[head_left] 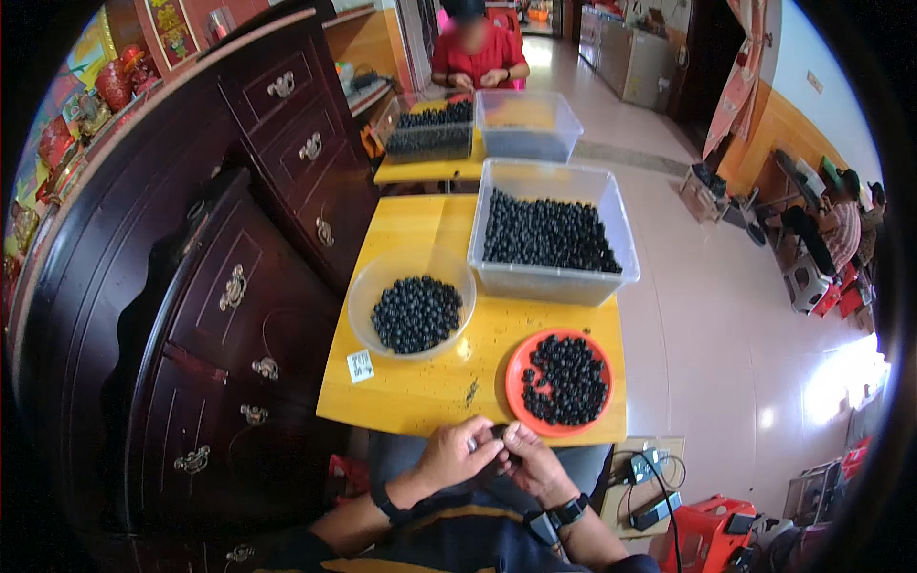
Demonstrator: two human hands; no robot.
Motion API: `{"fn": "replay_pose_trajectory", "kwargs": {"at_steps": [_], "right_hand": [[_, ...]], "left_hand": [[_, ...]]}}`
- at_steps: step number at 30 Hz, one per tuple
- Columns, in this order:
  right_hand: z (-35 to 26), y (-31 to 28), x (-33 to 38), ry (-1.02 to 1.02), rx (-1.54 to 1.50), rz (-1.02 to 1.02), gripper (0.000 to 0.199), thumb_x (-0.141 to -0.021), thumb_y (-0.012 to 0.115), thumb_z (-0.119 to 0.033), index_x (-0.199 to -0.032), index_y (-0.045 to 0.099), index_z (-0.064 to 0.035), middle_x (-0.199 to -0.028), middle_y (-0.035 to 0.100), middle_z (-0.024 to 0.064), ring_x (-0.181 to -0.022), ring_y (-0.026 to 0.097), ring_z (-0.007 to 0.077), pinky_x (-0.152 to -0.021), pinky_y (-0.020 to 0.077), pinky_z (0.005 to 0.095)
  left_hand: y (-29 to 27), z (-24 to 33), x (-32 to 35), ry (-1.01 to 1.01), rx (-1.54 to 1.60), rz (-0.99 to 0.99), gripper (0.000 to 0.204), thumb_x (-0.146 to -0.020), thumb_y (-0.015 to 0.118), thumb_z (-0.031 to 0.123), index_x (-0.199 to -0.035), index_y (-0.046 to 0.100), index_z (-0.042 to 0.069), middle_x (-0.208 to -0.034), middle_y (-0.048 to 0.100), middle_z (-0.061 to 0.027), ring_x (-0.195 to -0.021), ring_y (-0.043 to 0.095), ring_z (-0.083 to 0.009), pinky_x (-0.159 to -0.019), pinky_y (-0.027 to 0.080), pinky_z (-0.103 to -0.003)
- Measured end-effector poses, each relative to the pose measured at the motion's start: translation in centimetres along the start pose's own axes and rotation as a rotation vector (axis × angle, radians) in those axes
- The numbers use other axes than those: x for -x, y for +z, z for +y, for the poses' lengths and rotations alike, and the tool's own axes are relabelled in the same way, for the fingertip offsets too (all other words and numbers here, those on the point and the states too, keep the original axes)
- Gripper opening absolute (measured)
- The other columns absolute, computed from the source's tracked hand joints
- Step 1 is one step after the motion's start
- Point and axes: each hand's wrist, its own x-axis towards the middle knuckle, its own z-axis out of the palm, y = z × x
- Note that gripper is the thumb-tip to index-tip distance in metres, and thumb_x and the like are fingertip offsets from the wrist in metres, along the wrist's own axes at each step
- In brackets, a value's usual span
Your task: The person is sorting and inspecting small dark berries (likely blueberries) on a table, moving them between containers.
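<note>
My left hand [455, 456] and my right hand [534, 460] meet just over the near edge of the yellow table [420, 396]. Their fingertips are pinched together around a small black round piece [499, 432], mostly covered by the fingers. To the right, close to my right hand, an orange-red plate [513, 390] holds many small black bead-like pieces [570, 382]. A round translucent bowl [358, 307] with more black pieces [417, 313] stands to the left. Behind the plate is a big clear plastic bin [544, 282] spread with the same pieces.
A small white printed card [360, 366] and dark crumbs [471, 392] lie on the table. Beyond, a person in red [478, 53] sits behind two more clear bins [530, 113]. A dark wooden cabinet [239, 224] lines the left. Cables and a red stool [707, 535] stand lower right.
</note>
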Motion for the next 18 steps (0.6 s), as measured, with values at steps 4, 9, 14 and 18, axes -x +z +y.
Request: {"fn": "replay_pose_trajectory", "kwargs": {"at_steps": [4, 9, 14, 18], "right_hand": [[-0.6, -0.1, -0.6, -0.031, -0.008, -0.051, 0.007, -0.100, 0.063, -0.021, -0.100, 0.059, -0.0162, -0.082, 0.062, -0.0060, -0.067, 0.061, 0.0058, -0.060, 0.0506, 0.0188], [-1.2, 0.7, -0.9, 0.005, -0.186, -0.100, 0.012, -0.100, 0.063, -0.023, -0.101, 0.059, -0.0115, -0.087, 0.061, -0.0004, -0.073, 0.058, 0.0072, -0.064, 0.0494, 0.0216], [-1.1, 0.5, -0.9, 0.000, -0.259, -0.100, 0.017, -0.099, 0.065, -0.026, -0.106, 0.062, -0.0107, -0.095, 0.065, 0.0019, -0.073, 0.057, 0.0076, -0.065, 0.0480, 0.0231], [-0.8, 0.7, -0.4, 0.003, -0.277, -0.087, 0.015, -0.099, 0.064, -0.022, -0.106, 0.061, -0.0101, -0.095, 0.065, 0.0024, -0.074, 0.059, 0.0083, -0.064, 0.0491, 0.0232]], "left_hand": [[0.4, -1.4, -0.5, -0.160, 0.292, -0.090, 0.017, -0.092, 0.071, 0.019, -0.091, 0.062, 0.004, -0.080, 0.063, 0.0026, -0.073, 0.055, -0.0056, -0.066, 0.046, -0.026], [-0.4, -0.8, -1.4, -0.243, 0.569, -0.120, 0.011, -0.094, 0.069, 0.014, -0.097, 0.066, 0.004, -0.083, 0.064, 0.0046, -0.072, 0.052, -0.0025, -0.065, 0.044, -0.023], [-0.7, -0.9, -0.9, -0.138, 0.310, -0.069, 0.018, -0.092, 0.072, 0.019, -0.092, 0.065, 0.003, -0.076, 0.064, 0.0008, -0.066, 0.054, -0.0046, -0.060, 0.044, -0.023], [-0.7, -0.7, -0.5, -0.056, 0.064, -0.080, 0.024, -0.090, 0.076, 0.024, -0.091, 0.065, 0.002, -0.074, 0.066, -0.0033, -0.063, 0.059, -0.0079, -0.057, 0.046, -0.026]]}}
